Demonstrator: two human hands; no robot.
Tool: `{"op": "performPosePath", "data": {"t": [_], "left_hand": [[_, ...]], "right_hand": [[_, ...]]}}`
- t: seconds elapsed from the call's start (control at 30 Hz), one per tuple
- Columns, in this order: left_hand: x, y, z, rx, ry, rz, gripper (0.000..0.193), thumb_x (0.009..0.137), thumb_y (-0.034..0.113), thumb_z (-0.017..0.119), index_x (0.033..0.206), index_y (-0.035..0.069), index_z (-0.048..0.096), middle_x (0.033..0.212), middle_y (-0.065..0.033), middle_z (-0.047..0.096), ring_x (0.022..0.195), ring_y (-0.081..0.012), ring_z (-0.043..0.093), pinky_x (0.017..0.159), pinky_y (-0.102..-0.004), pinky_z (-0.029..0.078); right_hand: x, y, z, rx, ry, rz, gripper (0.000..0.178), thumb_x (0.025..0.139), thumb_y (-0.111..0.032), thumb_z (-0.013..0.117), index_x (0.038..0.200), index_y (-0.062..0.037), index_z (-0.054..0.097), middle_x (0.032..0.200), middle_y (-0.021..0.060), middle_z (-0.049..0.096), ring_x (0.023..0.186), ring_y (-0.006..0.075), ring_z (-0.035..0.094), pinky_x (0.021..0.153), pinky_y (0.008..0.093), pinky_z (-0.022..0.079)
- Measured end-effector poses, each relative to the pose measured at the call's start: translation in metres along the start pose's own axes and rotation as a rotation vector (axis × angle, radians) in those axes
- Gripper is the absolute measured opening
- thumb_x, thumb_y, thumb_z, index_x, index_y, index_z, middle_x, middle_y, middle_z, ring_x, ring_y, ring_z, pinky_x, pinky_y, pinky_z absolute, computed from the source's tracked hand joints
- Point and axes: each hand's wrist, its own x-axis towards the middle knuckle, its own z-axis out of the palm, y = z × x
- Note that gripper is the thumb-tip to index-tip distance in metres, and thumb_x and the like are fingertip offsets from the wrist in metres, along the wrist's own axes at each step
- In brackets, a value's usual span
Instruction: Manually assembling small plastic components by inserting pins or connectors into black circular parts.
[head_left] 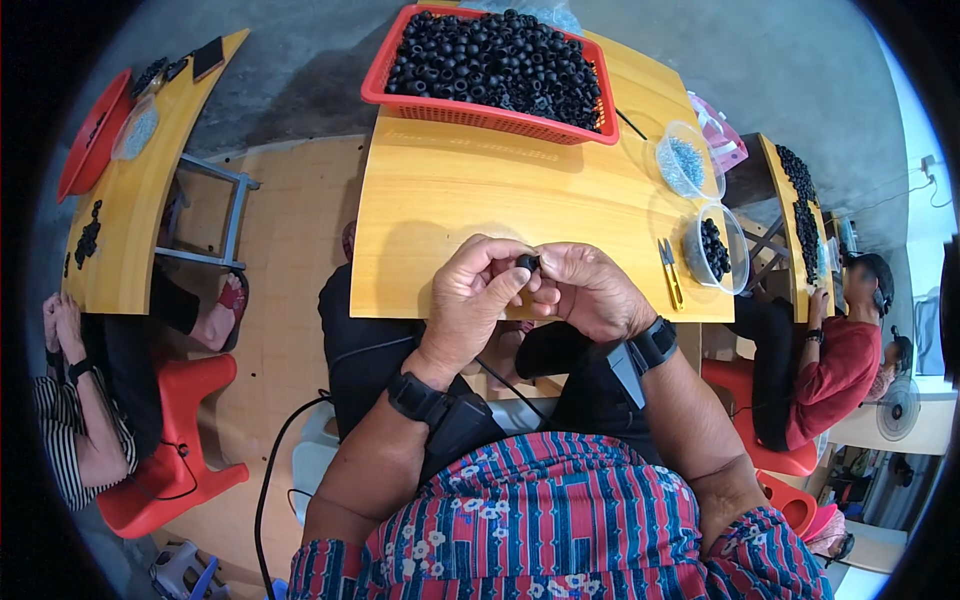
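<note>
Just over the near edge of the wooden table, my two hands meet around a small round black part. My left hand pinches it between thumb and fingers. From the other side my right hand closes its thumb and fingertips on the same part; whether a second small piece is in those fingers is hidden. Beyond my hands stands a red plastic basket heaped with hollow black parts. A pair of yellow-handled thread snips lies to the right of my right hand.
A clear tub of black parts stands by the snips, and behind it another tub holds small pale pieces. A black stick lies near the basket. People sit at tables left and right. A cable runs beside me.
</note>
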Motion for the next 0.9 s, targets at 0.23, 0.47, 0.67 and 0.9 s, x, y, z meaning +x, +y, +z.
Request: {"op": "performPosePath", "data": {"t": [0.23,0.47,0.67,0.9], "left_hand": [[-0.001,0.0,0.003,0.051,0.049,-0.029,0.015,0.089,-0.004,0.06,0.104,-0.002,0.061,0.092,-0.0039,0.055,0.078,-0.0077,0.059,0.065,-0.02,0.051],[0.0,-0.005,0.001,0.085,0.048,0.008,0.016,0.088,-0.005,0.061,0.103,-0.002,0.063,0.09,-0.0035,0.054,0.078,-0.0074,0.058,0.064,-0.0203,0.051],[0.001,0.0,0.002,0.092,0.019,0.019,0.015,0.089,-0.003,0.061,0.104,-0.002,0.063,0.09,-0.0029,0.055,0.077,-0.0072,0.057,0.065,-0.0202,0.051],[0.002,-0.003,0.0,-0.008,-0.06,-0.075,0.027,0.092,0.0,0.058,0.119,-0.002,0.057,0.096,-0.0032,0.057,0.078,-0.0064,0.058,0.066,-0.0196,0.052]], "right_hand": [[0.002,-0.004,0.0,0.016,0.022,0.058,0.026,0.093,-0.026,0.063,0.09,0.0006,0.064,0.074,0.003,0.058,0.064,0.0105,0.049,0.062,0.0261,0.043],[0.0,-0.006,-0.005,-0.005,-0.005,0.114,0.028,0.093,-0.027,0.061,0.091,0.0006,0.065,0.073,0.0038,0.059,0.062,0.0119,0.048,0.059,0.0249,0.041],[-0.001,-0.009,-0.002,0.006,-0.007,0.091,0.025,0.092,-0.023,0.064,0.094,0.0015,0.065,0.077,0.0034,0.06,0.063,0.009,0.049,0.06,0.024,0.042],[-0.002,-0.008,0.0,-0.151,-0.029,-0.005,0.025,0.094,-0.021,0.061,0.103,0.0021,0.064,0.081,0.0024,0.061,0.071,0.0096,0.055,0.066,0.024,0.047]]}}
